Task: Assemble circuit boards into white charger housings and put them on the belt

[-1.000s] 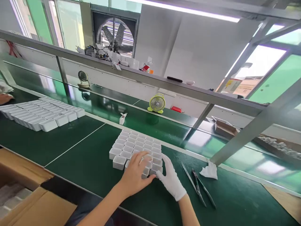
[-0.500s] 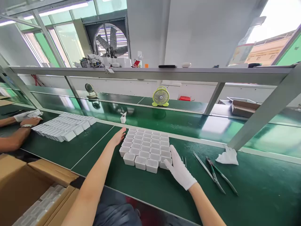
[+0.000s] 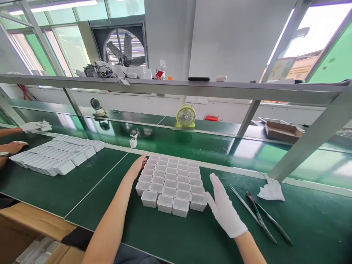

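Several small white open-topped containers (image 3: 171, 176) stand packed in rows on the green worktop (image 3: 165, 238). At the back left corner of these rows rests my bare left hand (image 3: 138, 165), its fingers against or just beside the end container; whether it touches is hard to tell. My right hand (image 3: 223, 208), in a white glove, is spread at the right side, its thumb close to the front right container. It holds nothing. The front row is slightly uneven.
Tweezers (image 3: 246, 205) and green-handled pliers (image 3: 268, 216) lie to the right, near a crumpled white cloth (image 3: 271, 190). More white containers (image 3: 59, 154) lie at left beside another person's hands. A cardboard box (image 3: 38, 220) stands at lower left, and a metal shelf (image 3: 170, 87) spans above.
My right hand has moved away from the containers' right side. My left hand stays at the back left corner. The other person's hands have moved apart. The view has shifted closer.
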### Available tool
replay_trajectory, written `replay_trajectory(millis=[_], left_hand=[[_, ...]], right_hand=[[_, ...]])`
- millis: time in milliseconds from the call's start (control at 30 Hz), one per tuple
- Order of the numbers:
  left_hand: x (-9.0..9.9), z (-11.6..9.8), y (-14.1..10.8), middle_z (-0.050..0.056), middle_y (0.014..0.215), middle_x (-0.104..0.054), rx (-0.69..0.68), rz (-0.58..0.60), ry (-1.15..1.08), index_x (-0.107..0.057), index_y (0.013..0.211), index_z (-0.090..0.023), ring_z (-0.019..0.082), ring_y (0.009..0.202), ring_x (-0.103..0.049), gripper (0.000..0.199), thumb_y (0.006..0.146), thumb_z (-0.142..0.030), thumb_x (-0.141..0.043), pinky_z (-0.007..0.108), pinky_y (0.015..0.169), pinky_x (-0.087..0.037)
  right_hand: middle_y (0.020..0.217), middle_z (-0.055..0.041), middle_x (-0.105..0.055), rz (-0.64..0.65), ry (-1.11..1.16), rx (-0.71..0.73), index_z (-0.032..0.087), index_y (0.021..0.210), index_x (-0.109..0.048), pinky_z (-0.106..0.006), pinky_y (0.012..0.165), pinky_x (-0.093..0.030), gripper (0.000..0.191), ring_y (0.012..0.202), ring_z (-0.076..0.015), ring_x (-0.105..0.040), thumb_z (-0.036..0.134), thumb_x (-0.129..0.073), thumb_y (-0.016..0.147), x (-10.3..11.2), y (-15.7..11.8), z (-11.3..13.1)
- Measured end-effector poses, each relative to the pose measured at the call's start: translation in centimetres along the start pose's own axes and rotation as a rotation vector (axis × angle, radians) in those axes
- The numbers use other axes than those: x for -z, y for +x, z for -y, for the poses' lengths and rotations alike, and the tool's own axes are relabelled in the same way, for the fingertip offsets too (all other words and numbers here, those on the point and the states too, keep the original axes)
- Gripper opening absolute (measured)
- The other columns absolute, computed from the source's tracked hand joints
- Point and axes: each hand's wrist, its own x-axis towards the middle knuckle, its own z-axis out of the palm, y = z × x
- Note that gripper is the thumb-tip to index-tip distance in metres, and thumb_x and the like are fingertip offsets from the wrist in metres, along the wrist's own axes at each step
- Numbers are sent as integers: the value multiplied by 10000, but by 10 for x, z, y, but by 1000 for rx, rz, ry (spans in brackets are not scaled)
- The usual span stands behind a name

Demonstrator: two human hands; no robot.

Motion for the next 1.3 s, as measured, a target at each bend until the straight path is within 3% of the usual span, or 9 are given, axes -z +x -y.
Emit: replay_trajectory(millis=[200,400,633,833,900,1000,1100,1200,1300], left_hand=[[13,12,-4,45,924,-646,-3,-29,334,-641,984,-116,182,827,-637,388,984,-501,-593,346,792,-556],[12,12,-7,-5,712,-556,-4,-86,613,-589,790,-137,132,640,-545,429,988,-517,-575,278,662,-499],[6,8,-11,-31,632,-475,-76,-24,635,-542,705,-146,116,572,-454,469,965,-533,-587,250,597,-411],[30,-5,-23,24,800,-653,-35,177,522,-647,825,-170,188,739,-607,491,835,-660,-643,270,634,-453],[44,-10,-29,47,915,-697,-3,292,506,-674,919,-190,221,821,-648,492,733,-640,-748,276,667,-499],[61,-14,-38,74,876,-700,61,465,526,-673,904,-182,250,817,-667,495,627,-550,-853,289,652,-538],[68,-13,-41,83,909,-695,109,565,525,-664,962,-187,278,853,-686,511,615,-505,-863,305,644,-576],[69,-11,-41,88,1051,-685,128,599,512,-617,1173,-222,289,889,-702,673,598,-449,-883,329,675,-610],[68,-10,-42,92,1054,-685,146,614,507,-583,1235,-219,291,863,-714,733,603,-428,-890,341,686,-622]], right_hand=[[1646,-102,-264,-8,-78,91,253,1624,-16,-579,1190,-394,720,1496,-336,-330,468,-387,1046,10,1,-2],[1590,-105,-385,215,16,71,260,1620,-110,-546,1089,-505,766,1419,-348,-453,580,-435,1004,14,-3,-10],[1517,-96,-492,380,28,-33,281,1573,-312,-557,1076,-511,779,1407,-366,-465,621,-582,926,14,-1,-8],[1506,-56,-509,412,96,-54,325,1566,-313,-495,1111,-493,722,1380,-300,-504,582,-576,945,19,6,2],[1495,-58,-521,414,112,-60,325,1570,-303,-476,1106,-495,739,1371,-295,-512,600,-575,940,18,7,3],[1458,-72,-554,416,132,-73,327,1565,-317,-456,1064,-514,745,1347,-309,-530,612,-582,929,17,8,6],[1277,-69,-665,459,165,-150,350,1567,-305,-417,917,-566,758,1182,-306,-631,576,-614,913,18,8,8],[928,-34,-712,529,264,-297,296,1597,-237,-367,754,-571,854,853,-260,-684,538,-642,885,20,10,12],[902,-14,-713,553,470,-350,283,1604,-202,-353,760,-567,871,758,-219,-661,489,-644,882,23,13,19]])
